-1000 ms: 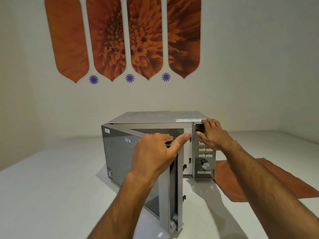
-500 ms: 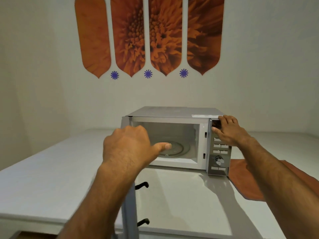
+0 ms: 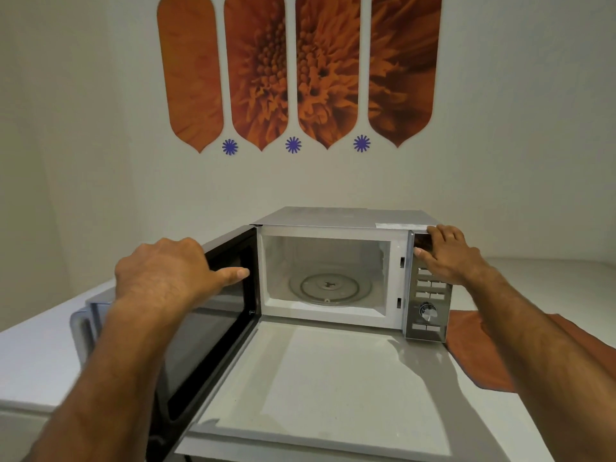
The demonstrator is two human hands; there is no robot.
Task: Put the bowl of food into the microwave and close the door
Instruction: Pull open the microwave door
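A silver microwave stands on the white counter against the wall. Its door is swung wide to the left, and the white cavity shows an empty glass turntable. My left hand grips the top edge of the door, thumb on the inner side. My right hand lies flat on the upper part of the control panel. No bowl of food is in view.
An orange cloth lies on the counter to the right of the microwave. The counter's front edge runs close below the open door. Orange flower panels hang on the wall above.
My left hand has swung the door from nearly shut to wide open on the left. The cavity and turntable have come into sight. My right hand has stayed on the control panel.
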